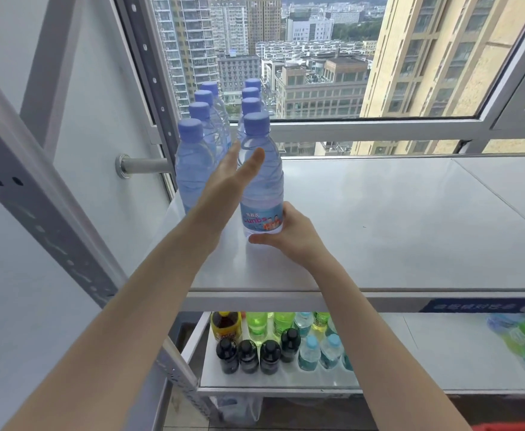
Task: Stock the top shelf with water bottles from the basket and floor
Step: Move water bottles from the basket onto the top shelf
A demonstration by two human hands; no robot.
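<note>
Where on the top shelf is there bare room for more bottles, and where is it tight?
Bare: the top shelf right of the bottle that the right hand holds, back to the window. Crowded: the left end, two bottle rows with the left hand between them.

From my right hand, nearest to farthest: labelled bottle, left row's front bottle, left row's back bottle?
1. Labelled bottle, in the right hand's grip.
2. Left row's front bottle, just left.
3. Left row's back bottle, by the window.
</note>
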